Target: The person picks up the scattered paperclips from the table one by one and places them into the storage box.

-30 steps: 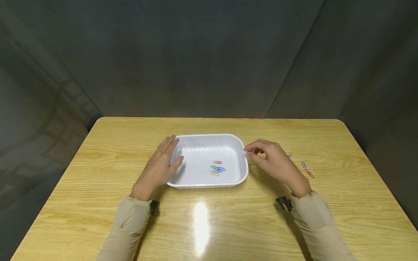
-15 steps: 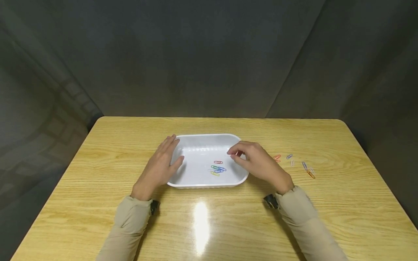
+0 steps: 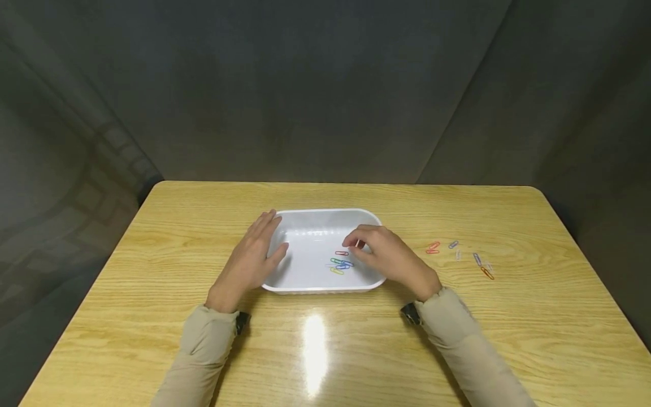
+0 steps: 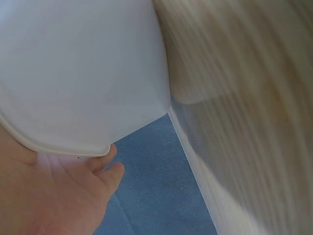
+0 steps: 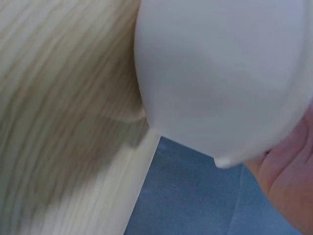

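Note:
A white plastic tray (image 3: pixel 317 290) sits on the wooden table. At its left end rests my left hand (image 3: pixel 247 255), fingers extended along the rim and thumb over the inside; its palm (image 4: pixel 58 191) lies against the rim in the left wrist view. My right hand (image 3: pixel 389 255) reaches over the right rim, thumb and forefinger pinched together around a small white paper clip, mostly hidden at the fingertips. Below them on the tray floor lie a red paper clip (image 3: pixel 342 253), a green one (image 3: pixel 335 260), blue ones (image 3: pixel 343 267) and a yellow one (image 3: pixel 337 271).
On the table to the right lie red paper clips (image 3: pixel 433 248), blue ones (image 3: pixel 453 245), white ones (image 3: pixel 458 255) and an orange one (image 3: pixel 487 273). A dark grey partition (image 3: pixel 305 113) stands behind the table's far edge.
My right hand has moved left from outside the right rim to over the paper clips in the tray, uncovering red and white clips on the table. My left hand has stayed in place.

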Tool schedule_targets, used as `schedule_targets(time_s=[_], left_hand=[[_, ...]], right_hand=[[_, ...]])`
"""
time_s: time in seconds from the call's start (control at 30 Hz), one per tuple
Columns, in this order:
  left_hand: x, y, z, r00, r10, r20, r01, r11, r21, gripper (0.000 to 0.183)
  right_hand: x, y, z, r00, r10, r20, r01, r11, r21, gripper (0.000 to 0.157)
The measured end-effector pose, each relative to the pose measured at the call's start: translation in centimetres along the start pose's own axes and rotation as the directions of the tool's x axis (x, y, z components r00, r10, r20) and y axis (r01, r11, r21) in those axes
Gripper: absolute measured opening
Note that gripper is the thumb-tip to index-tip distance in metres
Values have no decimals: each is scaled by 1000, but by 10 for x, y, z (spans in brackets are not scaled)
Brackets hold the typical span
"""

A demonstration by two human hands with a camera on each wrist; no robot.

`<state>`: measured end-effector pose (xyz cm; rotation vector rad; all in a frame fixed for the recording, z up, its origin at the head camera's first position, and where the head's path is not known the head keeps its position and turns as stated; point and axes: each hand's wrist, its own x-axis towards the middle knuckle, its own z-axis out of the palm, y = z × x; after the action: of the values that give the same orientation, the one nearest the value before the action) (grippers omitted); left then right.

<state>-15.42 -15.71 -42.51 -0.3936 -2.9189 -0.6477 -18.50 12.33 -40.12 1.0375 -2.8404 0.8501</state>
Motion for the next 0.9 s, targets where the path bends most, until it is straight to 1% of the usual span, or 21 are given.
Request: schedule_targets(time_s=[0.23, 0.3, 0.5, 0.77, 0.9], left_hand=[[0, 1, 0, 1000, -11, 11, 11, 1000, -4, 62], [0, 1, 0, 1000, -11, 9, 11, 1000, -4, 62], [0, 1, 0, 1000, -13, 11, 13, 1000, -2, 62], [0, 1, -1, 1000, -13, 13, 13, 1000, -4, 62], [0, 1, -1, 1000, -7, 8, 7, 1000, -8, 62]], right_hand=[[6, 1, 11, 1000, -23, 13, 23, 1000, 0, 10], [7, 1, 14, 1000, -17, 21, 17, 1000, -10, 9], [9, -2, 19, 1000, 12, 26, -10, 997, -75, 8], [9, -2, 25, 1000, 10, -7, -11, 986, -163, 7], [9, -3, 26, 1000, 21, -4, -21, 979, -202, 8]])
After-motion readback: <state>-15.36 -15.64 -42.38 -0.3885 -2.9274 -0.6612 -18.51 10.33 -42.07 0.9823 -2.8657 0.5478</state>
